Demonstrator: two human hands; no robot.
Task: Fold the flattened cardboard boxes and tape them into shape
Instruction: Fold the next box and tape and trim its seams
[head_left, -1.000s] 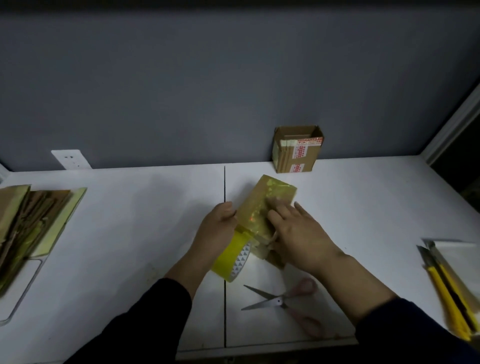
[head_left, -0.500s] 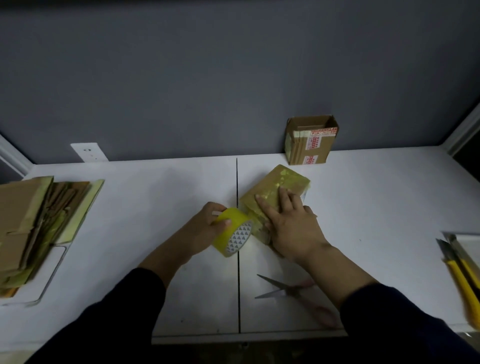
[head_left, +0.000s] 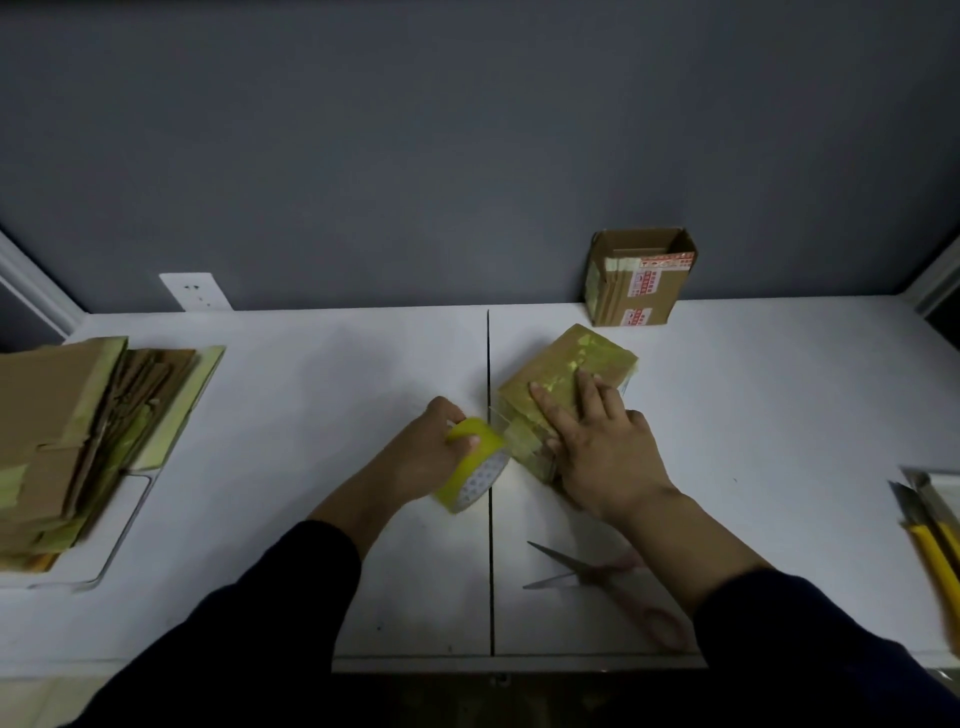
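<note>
Tugging the tape roll (head_left: 475, 467) in the left hand's (head_left: 421, 457) curled fingers could slide the cardboard box (head_left: 582, 353) from under the right hand's (head_left: 602, 452) spread fingers.

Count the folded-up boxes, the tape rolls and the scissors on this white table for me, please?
Folded boxes: 2, the tape-covered brown cardboard box under the right hand and the open brown cardboard box standing farther back.
Tape rolls: 1, the yellow tape roll gripped by the left hand.
Scissors: 1, the pink-handled metal scissors.
Total: 4.
</note>
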